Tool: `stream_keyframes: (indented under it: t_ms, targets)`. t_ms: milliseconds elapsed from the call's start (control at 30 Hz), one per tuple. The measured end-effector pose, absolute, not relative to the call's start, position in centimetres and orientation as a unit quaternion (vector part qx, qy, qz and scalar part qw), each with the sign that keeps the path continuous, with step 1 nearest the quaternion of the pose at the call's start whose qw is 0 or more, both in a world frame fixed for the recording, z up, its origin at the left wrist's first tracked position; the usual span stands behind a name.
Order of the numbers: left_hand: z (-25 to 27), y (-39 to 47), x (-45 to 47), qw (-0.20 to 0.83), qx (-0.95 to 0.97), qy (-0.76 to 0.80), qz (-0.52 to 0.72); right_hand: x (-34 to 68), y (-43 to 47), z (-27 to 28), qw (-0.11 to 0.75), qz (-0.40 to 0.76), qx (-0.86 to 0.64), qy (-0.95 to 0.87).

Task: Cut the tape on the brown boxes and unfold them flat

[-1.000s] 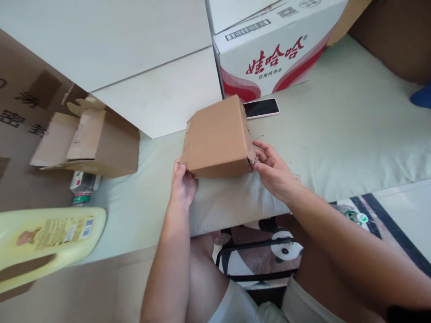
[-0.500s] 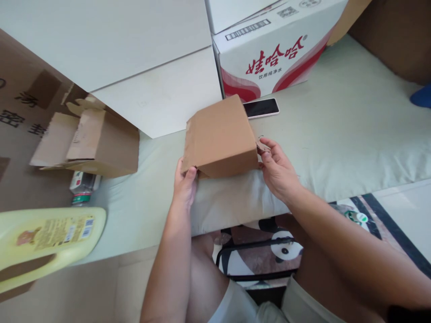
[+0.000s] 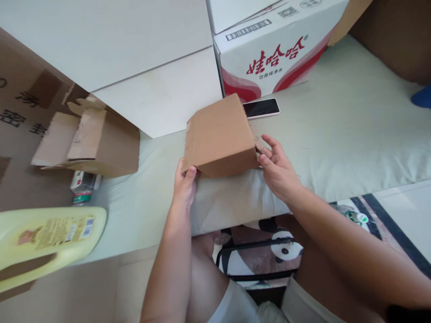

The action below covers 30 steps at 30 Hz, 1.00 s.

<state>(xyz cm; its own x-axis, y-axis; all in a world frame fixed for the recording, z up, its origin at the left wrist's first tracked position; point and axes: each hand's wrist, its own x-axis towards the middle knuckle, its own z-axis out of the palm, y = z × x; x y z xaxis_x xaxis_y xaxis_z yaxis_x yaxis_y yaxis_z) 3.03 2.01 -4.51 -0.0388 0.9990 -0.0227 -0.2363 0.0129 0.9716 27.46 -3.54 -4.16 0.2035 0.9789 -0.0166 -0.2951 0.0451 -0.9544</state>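
Observation:
A brown cardboard box lies tilted on the pale green cloth in front of me. My left hand grips its near left corner, the thumb on top and the other fingers out of sight beneath. At the box's right end, my right hand pinches a torn bit of cardboard at the edge between thumb and fingers, while the index finger points outward. Part of what the right fingers hold is hidden. Just behind the box, a phone lies with its dark screen up.
A white carton with red lettering and a white cabinet stand behind. To the left are an opened cardboard box, a clear bottle and a yellow jug. A green-capped bottle is below right.
My right index finger has lifted and straightened away from the cardboard bit. The right hand has shifted slightly; the left hand and the box stay almost the same.

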Motion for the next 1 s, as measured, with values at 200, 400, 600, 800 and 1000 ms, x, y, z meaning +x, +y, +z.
stream_keyframes:
  t_ms: [200, 400, 600, 800, 1000]
  targets:
    - [-4.9, 1.9, 2.6, 0.564, 0.399, 0.486, 0.536, 27.4, -3.0, -4.5, 0.617, 0.524, -0.49, -0.324]
    - [-5.6, 1.8, 2.2, 0.553, 0.445, 0.478, 0.517, 27.1, -2.6, -4.7, 0.619, 0.503, -0.525, -0.297]
    - [-5.7, 1.7, 2.3, 0.54, 0.451, 0.476, 0.528, 27.1, -2.5, -5.0, 0.614, 0.47, -0.562, -0.295]
    - [-5.3, 1.6, 2.6, 0.544, 0.449, 0.469, 0.533, 27.6, -2.2, -6.0, 0.602, 0.466, -0.552, -0.341]
    - [-5.7, 2.0, 2.4, 0.51, 0.474, 0.473, 0.54, 28.0, -2.2, -7.2, 0.581, 0.432, -0.57, -0.387]
